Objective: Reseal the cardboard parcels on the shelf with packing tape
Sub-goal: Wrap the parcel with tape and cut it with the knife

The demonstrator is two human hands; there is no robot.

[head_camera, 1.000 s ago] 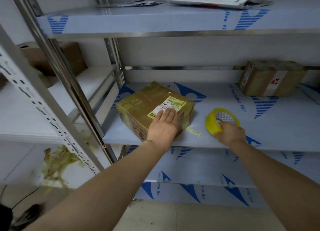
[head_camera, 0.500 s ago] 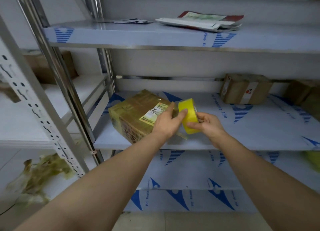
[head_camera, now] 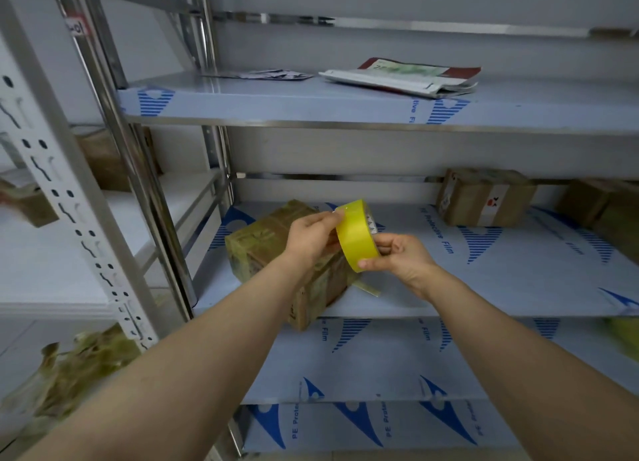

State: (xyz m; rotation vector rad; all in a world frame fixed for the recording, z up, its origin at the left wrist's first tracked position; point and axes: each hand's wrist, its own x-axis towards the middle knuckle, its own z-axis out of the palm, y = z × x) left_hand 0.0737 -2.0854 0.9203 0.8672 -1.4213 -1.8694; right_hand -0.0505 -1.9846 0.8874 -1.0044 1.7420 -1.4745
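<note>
While both hands work in front of it, the steel shelving unit fills most of the view, and its boards are covered in pale film printed with blue marks. The middle shelf carries the cardboard parcels. The nearest brown cardboard parcel, wrapped in yellowish tape, sits at the front left of this shelf. It is turned at an angle, and its near corner reaches past the front edge. A second brown cardboard parcel with a white label strip stands against the rear rail on the right, well apart from the first. Further brown boxes lie at the far right, blurred. On the upper shelf, a stack of flat white and red mailers lies right of centre. A heap of crumpled yellowish tape waste sits low at the left, outside the unit.

The left hand reaches over the nearest parcel with its fingers curled, pinching the top rim of the yellow roll of packing tape. The right hand grips the roll from the lower right, with the thumb pressed on the outer face near the bottom edge and the fingers curled behind. The roll stands on edge in front of the parcel's right end. A short loose strip of yellowish tape lies on the shelf just beside the parcel.
</note>
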